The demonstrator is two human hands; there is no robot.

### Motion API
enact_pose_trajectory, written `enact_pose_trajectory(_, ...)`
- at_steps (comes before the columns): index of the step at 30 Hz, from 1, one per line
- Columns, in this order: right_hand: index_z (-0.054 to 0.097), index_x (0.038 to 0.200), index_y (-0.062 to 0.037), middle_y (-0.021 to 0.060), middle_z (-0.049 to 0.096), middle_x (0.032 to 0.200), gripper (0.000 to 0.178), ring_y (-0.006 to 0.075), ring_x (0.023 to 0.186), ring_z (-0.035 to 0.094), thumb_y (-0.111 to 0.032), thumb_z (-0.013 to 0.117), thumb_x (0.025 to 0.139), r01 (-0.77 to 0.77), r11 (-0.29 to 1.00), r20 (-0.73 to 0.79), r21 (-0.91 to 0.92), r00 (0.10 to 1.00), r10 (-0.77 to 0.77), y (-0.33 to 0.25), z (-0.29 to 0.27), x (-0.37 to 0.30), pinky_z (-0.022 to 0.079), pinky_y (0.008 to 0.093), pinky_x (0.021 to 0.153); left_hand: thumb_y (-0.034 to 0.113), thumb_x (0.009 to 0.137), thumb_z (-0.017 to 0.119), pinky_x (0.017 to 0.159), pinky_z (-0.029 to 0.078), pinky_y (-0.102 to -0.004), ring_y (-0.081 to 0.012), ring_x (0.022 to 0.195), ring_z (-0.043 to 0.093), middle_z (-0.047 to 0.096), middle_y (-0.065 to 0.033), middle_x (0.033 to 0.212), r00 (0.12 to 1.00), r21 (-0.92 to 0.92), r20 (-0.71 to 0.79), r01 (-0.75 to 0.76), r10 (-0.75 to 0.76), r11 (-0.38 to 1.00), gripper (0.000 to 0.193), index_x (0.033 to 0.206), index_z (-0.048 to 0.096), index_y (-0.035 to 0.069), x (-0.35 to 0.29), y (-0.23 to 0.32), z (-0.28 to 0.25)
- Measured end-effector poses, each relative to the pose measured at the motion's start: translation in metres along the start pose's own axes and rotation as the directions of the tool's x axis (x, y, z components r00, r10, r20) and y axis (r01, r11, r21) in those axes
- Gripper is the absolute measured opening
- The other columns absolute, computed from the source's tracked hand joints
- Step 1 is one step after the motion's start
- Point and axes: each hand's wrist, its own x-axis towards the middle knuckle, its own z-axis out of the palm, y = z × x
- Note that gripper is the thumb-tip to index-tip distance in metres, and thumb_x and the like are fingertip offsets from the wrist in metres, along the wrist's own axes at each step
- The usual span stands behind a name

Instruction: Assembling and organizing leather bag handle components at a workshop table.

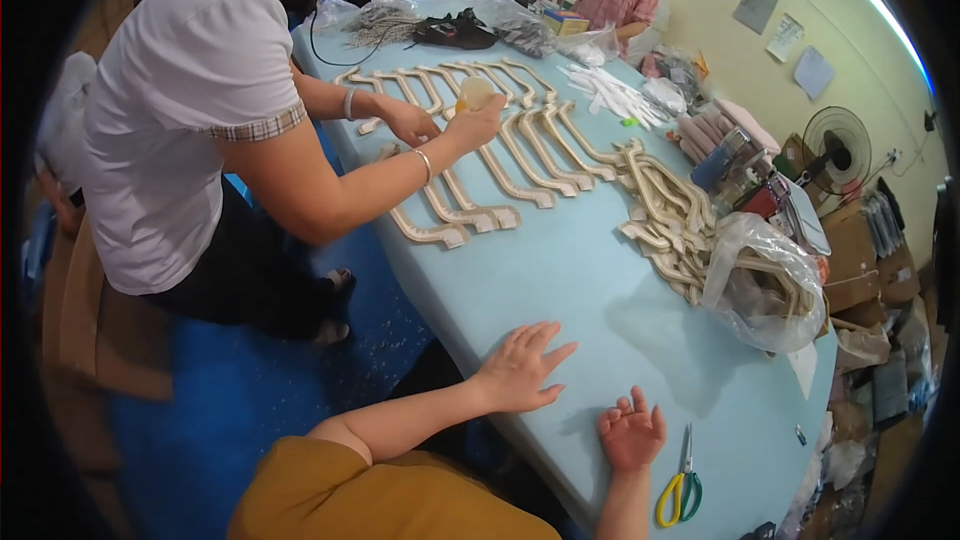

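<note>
My left hand (522, 368) is over the near edge of the table with its fingers spread and nothing in it. To its right, my right hand (632, 432) is turned partly palm up, fingers loosely bent and empty. Closest to the right hand is a pair of scissors (688, 450) with one yellow and one green handle, blades pointing away from me. Farther off, cream-coloured curved strips (507, 176) lie side by side in rows. A person at the left leans over them, holding a small pale, translucent object (475, 93) whose kind I cannot make out.
A pale blue cloth covers the table (480, 285). On the right are a heap of similar strips (665, 202) and a clear plastic bag (762, 285). White gloves (610, 92) lie farther back. A fan (835, 150) and cardboard boxes (850, 255) stand beyond the right edge.
</note>
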Motion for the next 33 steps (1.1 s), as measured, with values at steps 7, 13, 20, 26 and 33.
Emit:
enact_pose_trajectory(7,0.055,0.124,-0.0068,0.0120,0.063,0.105,0.036,0.0241,0.095,0.061,-0.024,0.046,0.094,0.086,0.996,-0.024,-0.036,0.996,-0.087,-0.012,-0.013,0.009,0.049,0.0403,0.089,0.029,0.080,0.066,0.105,0.033,-0.0473,-0.0319,0.126,0.044,0.048,-0.0173,0.131,0.994,0.169,0.108,0.014,-0.032,0.985,0.042,0.115,0.061,0.007,-0.002,-0.008,0.012)
enact_pose_trajectory(13,0.059,0.110,-0.0065,0.0085,0.065,0.090,0.023,0.0199,0.079,0.062,-0.018,0.051,0.092,0.079,0.990,-0.246,-0.117,0.964,-0.106,-0.009,0.001,0.008,0.053,0.0378,0.079,0.028,0.081,0.065,0.105,0.034,-0.0470,-0.0314,0.126,0.044,0.049,-0.0166,0.131,0.994,0.183,0.103,0.005,-0.025,0.983,0.040,0.115,0.062,0.007,-0.002,-0.006,0.012)
enact_pose_trajectory(20,0.060,0.104,-0.0072,0.0064,0.064,0.082,0.016,0.0179,0.072,0.061,-0.014,0.053,0.092,0.036,0.991,-0.313,-0.125,0.947,-0.074,-0.010,0.005,0.008,0.052,0.0348,0.071,0.029,0.082,0.064,0.105,0.034,-0.0468,-0.0315,0.127,0.044,0.049,-0.0166,0.131,0.995,0.180,0.099,0.014,-0.032,0.984,0.040,0.115,0.061,0.007,-0.001,-0.005,0.010)
enact_pose_trajectory(26,0.062,0.105,-0.0072,0.0063,0.065,0.085,0.021,0.0179,0.076,0.062,-0.019,0.049,0.093,0.036,0.993,-0.224,-0.112,0.973,-0.060,-0.010,-0.007,0.007,0.052,0.0355,0.074,0.029,0.082,0.064,0.106,0.033,-0.0470,-0.0316,0.128,0.043,0.049,-0.0168,0.132,0.989,0.170,0.130,0.045,-0.068,0.984,0.040,0.116,0.060,0.007,-0.002,-0.005,0.009)
enact_pose_trajectory(33,0.061,0.099,-0.0077,0.0053,0.063,0.080,0.018,0.0180,0.072,0.059,-0.019,0.049,0.093,0.050,0.991,-0.311,-0.122,0.946,-0.086,-0.009,0.005,0.008,0.051,0.0344,0.071,0.028,0.082,0.064,0.106,0.033,-0.0473,-0.0315,0.128,0.043,0.048,-0.0170,0.132,0.993,0.155,0.106,0.040,-0.057,0.987,0.040,0.116,0.060,0.007,-0.003,-0.005,0.011)
